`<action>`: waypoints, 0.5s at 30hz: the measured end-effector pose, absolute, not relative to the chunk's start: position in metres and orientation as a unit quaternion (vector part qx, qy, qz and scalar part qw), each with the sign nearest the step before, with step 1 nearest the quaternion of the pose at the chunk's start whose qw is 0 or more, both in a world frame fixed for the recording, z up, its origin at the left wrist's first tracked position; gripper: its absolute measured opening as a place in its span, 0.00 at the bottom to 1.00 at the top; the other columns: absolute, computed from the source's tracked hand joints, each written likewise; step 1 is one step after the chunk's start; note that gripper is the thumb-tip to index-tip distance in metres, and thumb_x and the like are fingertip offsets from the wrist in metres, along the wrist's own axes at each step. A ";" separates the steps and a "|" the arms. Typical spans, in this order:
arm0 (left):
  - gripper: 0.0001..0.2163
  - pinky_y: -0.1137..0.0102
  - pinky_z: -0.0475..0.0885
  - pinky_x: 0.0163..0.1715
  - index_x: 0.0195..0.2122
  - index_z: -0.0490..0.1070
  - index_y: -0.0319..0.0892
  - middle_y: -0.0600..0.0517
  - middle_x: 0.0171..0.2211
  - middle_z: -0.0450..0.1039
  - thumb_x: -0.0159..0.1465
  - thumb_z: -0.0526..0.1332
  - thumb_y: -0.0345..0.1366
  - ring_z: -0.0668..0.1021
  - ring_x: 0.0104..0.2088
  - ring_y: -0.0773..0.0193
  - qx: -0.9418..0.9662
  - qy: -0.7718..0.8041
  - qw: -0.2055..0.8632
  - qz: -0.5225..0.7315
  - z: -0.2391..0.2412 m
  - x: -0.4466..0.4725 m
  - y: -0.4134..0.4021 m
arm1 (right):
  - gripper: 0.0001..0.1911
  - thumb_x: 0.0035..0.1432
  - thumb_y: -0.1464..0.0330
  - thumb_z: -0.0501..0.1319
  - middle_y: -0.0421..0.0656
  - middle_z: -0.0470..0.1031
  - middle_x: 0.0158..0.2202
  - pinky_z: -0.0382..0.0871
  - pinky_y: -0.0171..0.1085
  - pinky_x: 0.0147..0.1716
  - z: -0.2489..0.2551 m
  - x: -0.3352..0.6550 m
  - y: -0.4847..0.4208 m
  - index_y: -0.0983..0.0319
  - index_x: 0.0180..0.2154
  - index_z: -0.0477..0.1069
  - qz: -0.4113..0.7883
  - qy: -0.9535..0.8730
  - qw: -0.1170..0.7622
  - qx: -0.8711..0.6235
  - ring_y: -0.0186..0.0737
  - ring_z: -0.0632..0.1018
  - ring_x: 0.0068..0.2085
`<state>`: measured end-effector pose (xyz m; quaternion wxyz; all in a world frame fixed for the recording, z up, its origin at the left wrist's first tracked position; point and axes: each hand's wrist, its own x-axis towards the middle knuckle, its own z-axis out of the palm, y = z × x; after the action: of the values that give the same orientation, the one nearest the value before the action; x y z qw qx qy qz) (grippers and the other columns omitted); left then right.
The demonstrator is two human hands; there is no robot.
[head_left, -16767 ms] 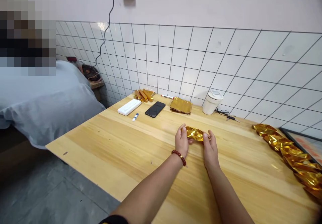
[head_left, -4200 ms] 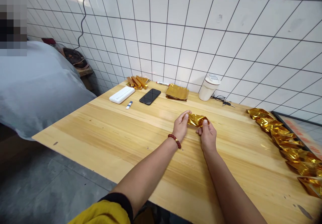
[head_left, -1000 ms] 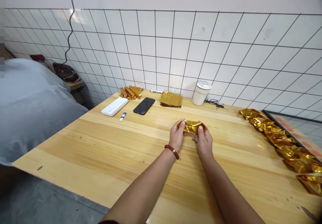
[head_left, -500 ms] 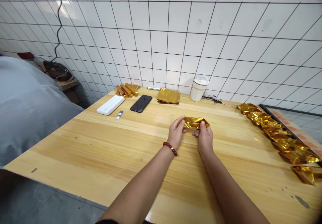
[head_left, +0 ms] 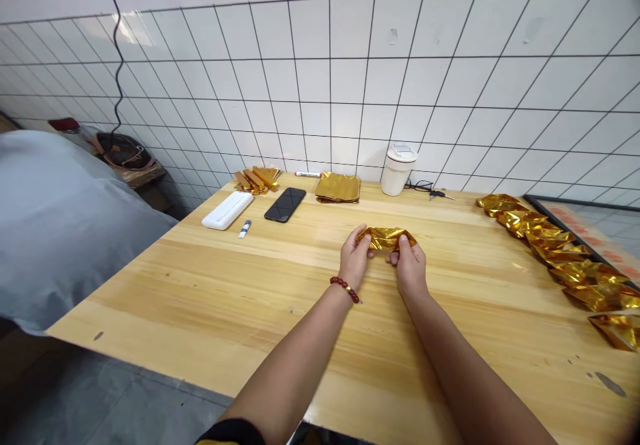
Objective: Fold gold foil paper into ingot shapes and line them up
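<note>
Between my two hands is a folded piece of shiny gold foil paper (head_left: 385, 238), held just over the wooden table (head_left: 240, 312). My left hand (head_left: 354, 256), with a dark red bead bracelet (head_left: 345, 288) at the wrist, grips its left end, thumb on the near face. At the right end my right hand (head_left: 411, 266) pinches it the same way. The fingers behind the foil are partly hidden. A row of folded gold foil pieces (head_left: 555, 245) runs down the table's right side. Beyond my hands lies a stack of flat gold foil sheets (head_left: 339, 188).
A white lidded cup (head_left: 399, 170), glasses (head_left: 419, 185) and keys (head_left: 441, 194) sit by the tiled wall. Leftward are a black phone (head_left: 285, 204), a white power bank (head_left: 228, 210), a small blue-and-white tube (head_left: 245, 229), gold strips (head_left: 257, 180) and a marker (head_left: 307, 174). A black-framed panel (head_left: 595, 225) lies far right.
The camera view has tilted and shifted slightly. Both hands keep hold of the folded foil paper at its ends, with little visible change in its shape.
</note>
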<state>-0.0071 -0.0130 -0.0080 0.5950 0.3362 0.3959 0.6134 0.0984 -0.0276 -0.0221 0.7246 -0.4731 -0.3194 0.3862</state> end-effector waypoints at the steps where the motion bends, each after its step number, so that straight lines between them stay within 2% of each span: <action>1: 0.16 0.75 0.71 0.26 0.47 0.78 0.39 0.45 0.43 0.79 0.56 0.67 0.34 0.76 0.30 0.69 0.338 0.397 0.598 0.609 -0.008 -0.007 -0.013 | 0.29 0.47 0.44 0.67 0.34 0.69 0.23 0.65 0.32 0.19 -0.021 0.098 -0.027 0.62 0.38 0.72 0.388 -0.312 0.727 -0.472 0.26 0.62 0.18; 6: 0.14 0.74 0.71 0.27 0.44 0.79 0.38 0.45 0.42 0.79 0.57 0.64 0.32 0.77 0.31 0.67 0.354 0.389 0.601 0.602 -0.010 -0.008 -0.013 | 0.30 0.45 0.45 0.68 0.35 0.71 0.25 0.66 0.32 0.19 -0.019 0.098 -0.027 0.62 0.40 0.73 0.395 -0.305 0.728 -0.471 0.25 0.62 0.18; 15: 0.14 0.74 0.71 0.29 0.42 0.79 0.39 0.47 0.42 0.79 0.53 0.65 0.28 0.77 0.34 0.66 0.356 0.397 0.596 0.600 -0.007 -0.008 -0.015 | 0.30 0.44 0.45 0.69 0.33 0.69 0.23 0.65 0.31 0.18 -0.017 0.097 -0.027 0.62 0.39 0.72 0.397 -0.295 0.732 -0.468 0.25 0.62 0.17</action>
<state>-0.0082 -0.0146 -0.0068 0.5961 0.3563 0.3966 0.6003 0.0968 -0.0272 -0.0171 0.7323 -0.4679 -0.2947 0.3975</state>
